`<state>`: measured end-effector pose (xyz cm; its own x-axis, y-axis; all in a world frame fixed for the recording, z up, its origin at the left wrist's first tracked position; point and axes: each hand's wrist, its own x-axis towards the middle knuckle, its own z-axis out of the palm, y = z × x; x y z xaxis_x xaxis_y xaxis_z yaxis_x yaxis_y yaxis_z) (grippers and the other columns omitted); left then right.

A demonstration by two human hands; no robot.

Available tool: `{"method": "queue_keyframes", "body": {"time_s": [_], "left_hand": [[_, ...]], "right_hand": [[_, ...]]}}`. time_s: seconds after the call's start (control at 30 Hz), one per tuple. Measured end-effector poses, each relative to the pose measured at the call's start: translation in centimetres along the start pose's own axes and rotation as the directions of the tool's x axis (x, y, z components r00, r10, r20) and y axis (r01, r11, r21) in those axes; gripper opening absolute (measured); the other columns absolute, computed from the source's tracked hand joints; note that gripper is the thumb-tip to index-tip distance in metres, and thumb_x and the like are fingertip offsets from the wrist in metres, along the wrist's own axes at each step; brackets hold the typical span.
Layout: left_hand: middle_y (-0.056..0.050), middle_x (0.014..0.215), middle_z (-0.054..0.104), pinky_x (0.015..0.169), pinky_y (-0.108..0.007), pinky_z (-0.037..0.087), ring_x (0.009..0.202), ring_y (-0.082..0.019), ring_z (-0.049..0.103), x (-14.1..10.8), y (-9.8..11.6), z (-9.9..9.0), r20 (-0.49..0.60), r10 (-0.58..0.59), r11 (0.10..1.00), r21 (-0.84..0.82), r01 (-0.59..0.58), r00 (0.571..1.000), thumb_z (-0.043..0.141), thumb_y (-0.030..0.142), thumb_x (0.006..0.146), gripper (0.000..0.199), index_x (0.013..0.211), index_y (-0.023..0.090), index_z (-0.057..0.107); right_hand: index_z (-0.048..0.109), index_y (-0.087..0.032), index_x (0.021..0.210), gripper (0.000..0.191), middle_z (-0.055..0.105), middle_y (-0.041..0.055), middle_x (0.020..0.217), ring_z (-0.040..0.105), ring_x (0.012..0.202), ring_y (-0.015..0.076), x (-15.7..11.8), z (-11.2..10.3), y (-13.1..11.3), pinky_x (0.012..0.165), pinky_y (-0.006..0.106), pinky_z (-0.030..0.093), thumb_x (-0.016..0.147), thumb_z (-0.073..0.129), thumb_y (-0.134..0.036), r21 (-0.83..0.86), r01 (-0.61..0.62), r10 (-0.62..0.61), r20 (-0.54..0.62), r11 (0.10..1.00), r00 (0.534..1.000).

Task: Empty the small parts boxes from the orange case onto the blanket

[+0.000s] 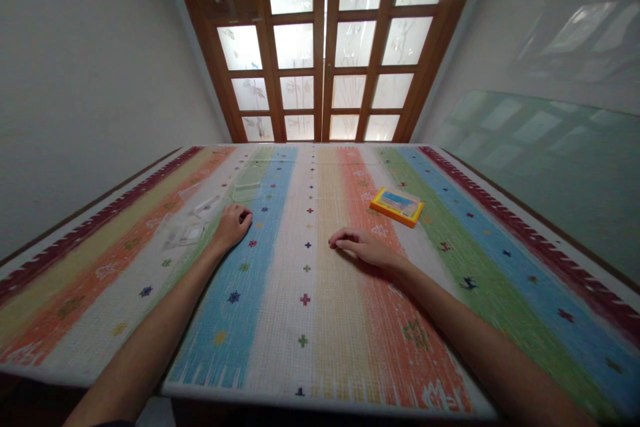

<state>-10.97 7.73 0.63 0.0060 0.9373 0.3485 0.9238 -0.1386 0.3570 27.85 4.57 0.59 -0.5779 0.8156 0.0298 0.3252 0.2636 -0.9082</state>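
Note:
My left hand (pixel 234 223) rests on the striped tablecloth (pixel 285 267), its fingers curled in, with nothing seen in them. Just left of it lie clear plastic pieces (pixel 187 232) and a clear strip-like packet (pixel 207 205). A transparent case (pixel 247 185) lies beyond its fingertips. My right hand (pixel 361 245) lies on its side on the cloth, fingers loosely bent and thumb a little apart, holding nothing. Beyond it and to the right sits a flat yellow-orange box (pixel 397 205) with a blue picture on top, touched by neither hand.
Wooden doors with frosted panes (pixel 291 47) stand past the table's far edge. A pale wall (pixel 100 60) rises on the left. On the right, a greenish glass sheet (pixel 545 167) leans by the wall.

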Motion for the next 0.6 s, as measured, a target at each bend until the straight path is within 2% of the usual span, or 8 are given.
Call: {"method": "queue_keyframes", "body": {"time_s": [0.1,0.17,0.27,0.37,0.43,0.53,0.6], "left_hand": [[-0.016,0.105,0.072,0.105,-0.048,0.048,0.112,-0.032,0.063,0.0,-0.1,0.1,-0.009,0.006,1.0,-0.01,-0.006,1.0,0.055,0.033,0.087,0.024,0.09,0.016,0.072],[-0.017,0.114,0.073,0.109,-0.05,0.046,0.119,-0.033,0.063,0.0,-0.2,0.1,-0.009,0.01,1.0,-0.026,-0.011,1.0,0.056,0.035,0.087,0.026,0.094,0.016,0.072],[-0.016,0.126,0.073,0.112,-0.051,0.045,0.127,-0.033,0.062,-0.1,-0.4,0.3,-0.003,0.008,0.998,-0.055,-0.009,1.0,0.055,0.037,0.088,0.031,0.102,0.017,0.074],[-0.014,0.126,0.074,0.109,-0.05,0.048,0.125,-0.033,0.065,-0.2,-0.7,0.5,0.002,0.001,0.997,-0.082,-0.001,1.0,0.053,0.04,0.089,0.035,0.105,0.018,0.075],[-0.013,0.123,0.076,0.107,-0.049,0.051,0.121,-0.032,0.068,-0.3,-0.8,0.5,-0.003,0.0,0.995,-0.096,0.0,1.0,0.052,0.042,0.09,0.036,0.104,0.019,0.076],[-0.011,0.119,0.078,0.104,-0.047,0.053,0.114,-0.031,0.071,-0.4,-0.9,0.6,-0.02,0.006,0.994,-0.112,-0.008,1.0,0.054,0.042,0.088,0.034,0.1,0.02,0.077],[-0.009,0.116,0.079,0.103,-0.046,0.054,0.111,-0.029,0.073,-0.4,-0.9,0.5,-0.035,0.02,0.992,-0.12,-0.024,0.999,0.055,0.041,0.087,0.031,0.096,0.021,0.077]], "right_hand": [[0.074,-0.019,0.1,0.025,0.077,0.0095,0.104,0.07,0.098,0.0214,-0.3,-0.8,-0.5,0.092,0.037,0.052,0.092,0.058,-0.035,-0.048,0.042,-0.042,-0.002,0.998,0.999],[0.074,-0.019,0.1,0.026,0.078,0.0092,0.1,0.071,0.092,0.0216,-0.6,-2.3,-0.8,0.086,0.036,0.054,0.092,0.058,-0.037,-0.155,0.089,-0.097,-0.047,0.984,0.994],[0.074,-0.02,0.097,0.026,0.077,0.0085,0.097,0.071,0.09,0.0229,-1.1,-5.8,-0.8,0.083,0.037,0.054,0.093,0.056,-0.039,-0.367,0.12,-0.226,-0.263,0.922,0.938],[0.072,-0.021,0.095,0.023,0.076,0.0106,0.101,0.069,0.096,0.027,-1.3,-9.7,0.4,0.091,0.043,0.053,0.09,0.059,-0.039,-0.584,0.047,-0.345,-0.411,0.81,0.844],[0.071,-0.021,0.098,0.023,0.074,0.0138,0.107,0.067,0.105,0.0319,-1.3,-12.0,1.9,0.098,0.049,0.049,0.086,0.062,-0.039,-0.678,-0.046,-0.367,-0.453,0.734,0.813],[0.069,-0.019,0.108,0.033,0.072,0.0184,0.116,0.066,0.113,0.0362,-1.2,-14.3,4.2,0.1,0.05,0.049,0.083,0.067,-0.042,-0.699,-0.178,-0.286,-0.493,0.693,0.822],[0.067,-0.019,0.113,0.04,0.071,0.0192,0.118,0.068,0.111,0.037,-1.0,-15.0,5.3,0.098,0.051,0.051,0.081,0.069,-0.043,-0.69,-0.212,-0.243,-0.499,0.692,0.832]]}}
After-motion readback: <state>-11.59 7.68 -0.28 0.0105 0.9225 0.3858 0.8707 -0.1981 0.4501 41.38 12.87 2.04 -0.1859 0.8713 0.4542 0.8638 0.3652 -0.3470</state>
